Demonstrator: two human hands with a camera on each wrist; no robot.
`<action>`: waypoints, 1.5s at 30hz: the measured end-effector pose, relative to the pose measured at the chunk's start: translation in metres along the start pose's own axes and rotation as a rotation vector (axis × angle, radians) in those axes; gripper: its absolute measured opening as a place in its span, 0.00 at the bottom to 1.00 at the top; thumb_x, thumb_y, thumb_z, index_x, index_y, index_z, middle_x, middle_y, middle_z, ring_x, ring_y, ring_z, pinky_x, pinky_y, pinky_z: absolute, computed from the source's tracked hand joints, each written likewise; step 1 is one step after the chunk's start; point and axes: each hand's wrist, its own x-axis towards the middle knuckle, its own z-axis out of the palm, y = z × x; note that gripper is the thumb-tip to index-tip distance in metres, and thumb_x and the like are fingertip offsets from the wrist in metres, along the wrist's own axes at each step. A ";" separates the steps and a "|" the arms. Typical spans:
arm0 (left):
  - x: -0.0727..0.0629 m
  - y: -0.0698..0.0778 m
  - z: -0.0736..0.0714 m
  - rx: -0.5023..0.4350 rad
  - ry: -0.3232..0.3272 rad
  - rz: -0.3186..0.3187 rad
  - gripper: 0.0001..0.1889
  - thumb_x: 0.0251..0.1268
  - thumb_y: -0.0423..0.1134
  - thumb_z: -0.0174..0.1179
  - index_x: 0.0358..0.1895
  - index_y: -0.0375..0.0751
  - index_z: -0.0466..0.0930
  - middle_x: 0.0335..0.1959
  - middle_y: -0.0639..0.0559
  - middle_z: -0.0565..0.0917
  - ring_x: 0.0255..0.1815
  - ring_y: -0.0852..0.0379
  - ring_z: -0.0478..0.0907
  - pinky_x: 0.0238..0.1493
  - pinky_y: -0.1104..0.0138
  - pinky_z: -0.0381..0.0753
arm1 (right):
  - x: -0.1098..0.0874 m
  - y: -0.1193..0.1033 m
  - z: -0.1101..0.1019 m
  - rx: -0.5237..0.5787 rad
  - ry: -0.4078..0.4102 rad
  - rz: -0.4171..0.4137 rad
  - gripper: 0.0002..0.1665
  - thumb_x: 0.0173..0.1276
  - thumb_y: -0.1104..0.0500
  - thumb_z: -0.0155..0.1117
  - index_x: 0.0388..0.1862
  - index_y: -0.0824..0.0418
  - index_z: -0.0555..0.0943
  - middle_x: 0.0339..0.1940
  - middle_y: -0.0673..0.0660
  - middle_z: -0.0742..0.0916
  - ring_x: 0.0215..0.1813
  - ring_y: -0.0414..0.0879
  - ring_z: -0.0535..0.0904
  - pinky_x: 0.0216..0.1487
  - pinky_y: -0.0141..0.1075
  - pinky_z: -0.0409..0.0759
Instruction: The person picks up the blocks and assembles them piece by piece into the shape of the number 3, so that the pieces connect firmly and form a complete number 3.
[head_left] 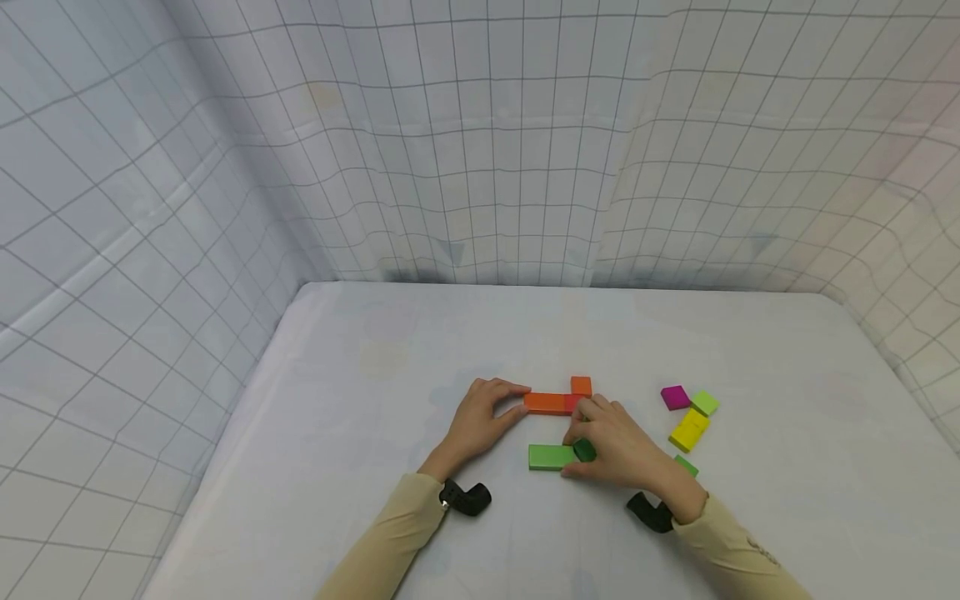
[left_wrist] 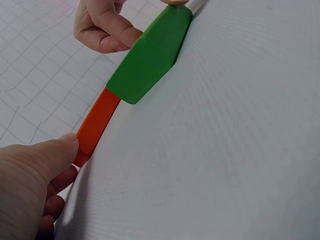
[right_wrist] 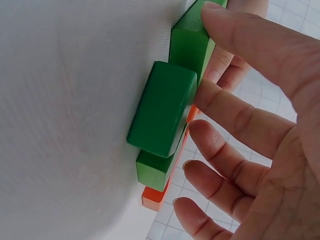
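A long orange block (head_left: 546, 403) lies flat on the white table, and my left hand (head_left: 480, 421) holds its left end between thumb and index finger. The thumb (left_wrist: 62, 150) shows against that end in the left wrist view. Nearer to me, my right hand (head_left: 618, 446) pinches the right part of a light green block (head_left: 550, 457), its thumb and index finger on opposite sides. A dark green block (right_wrist: 162, 107) sits close beside it, under the palm. Beyond that, the right wrist view shows another green block (right_wrist: 154, 170). A red piece (head_left: 573, 403) adjoins the orange block, partly hidden by fingers.
A small orange block (head_left: 581, 385) lies just behind the red piece. To the right are a magenta block (head_left: 675, 397), a lime block (head_left: 705, 403) and a yellow block (head_left: 688, 430). Another green block (head_left: 686, 466) is partly hidden by my right wrist. Gridded white curtains (head_left: 480, 167) surround the table.
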 end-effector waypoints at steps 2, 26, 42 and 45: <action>0.000 0.000 0.000 0.003 -0.002 -0.003 0.17 0.65 0.50 0.61 0.54 0.52 0.82 0.49 0.60 0.81 0.45 0.58 0.69 0.48 0.62 0.69 | 0.000 0.000 0.001 -0.003 0.002 -0.002 0.19 0.47 0.44 0.78 0.33 0.53 0.87 0.36 0.46 0.73 0.42 0.43 0.65 0.38 0.37 0.64; 0.002 0.001 0.002 -0.011 0.005 0.013 0.16 0.64 0.49 0.62 0.53 0.50 0.83 0.49 0.59 0.81 0.44 0.59 0.69 0.47 0.63 0.69 | -0.046 0.030 -0.032 0.035 0.336 0.101 0.14 0.49 0.58 0.79 0.35 0.58 0.87 0.33 0.48 0.78 0.38 0.42 0.69 0.37 0.37 0.70; -0.001 0.000 0.001 -0.005 0.005 0.011 0.16 0.64 0.49 0.61 0.53 0.50 0.82 0.49 0.59 0.81 0.45 0.58 0.69 0.48 0.62 0.69 | -0.111 0.039 -0.043 0.057 0.066 0.566 0.25 0.50 0.38 0.73 0.36 0.55 0.85 0.33 0.46 0.81 0.41 0.49 0.75 0.39 0.46 0.74; -0.001 0.001 0.001 -0.008 0.007 0.011 0.16 0.64 0.48 0.61 0.53 0.50 0.82 0.49 0.59 0.81 0.44 0.58 0.69 0.48 0.62 0.69 | -0.116 0.037 -0.042 0.023 0.044 0.601 0.27 0.47 0.36 0.73 0.35 0.55 0.85 0.32 0.46 0.81 0.40 0.49 0.75 0.37 0.45 0.74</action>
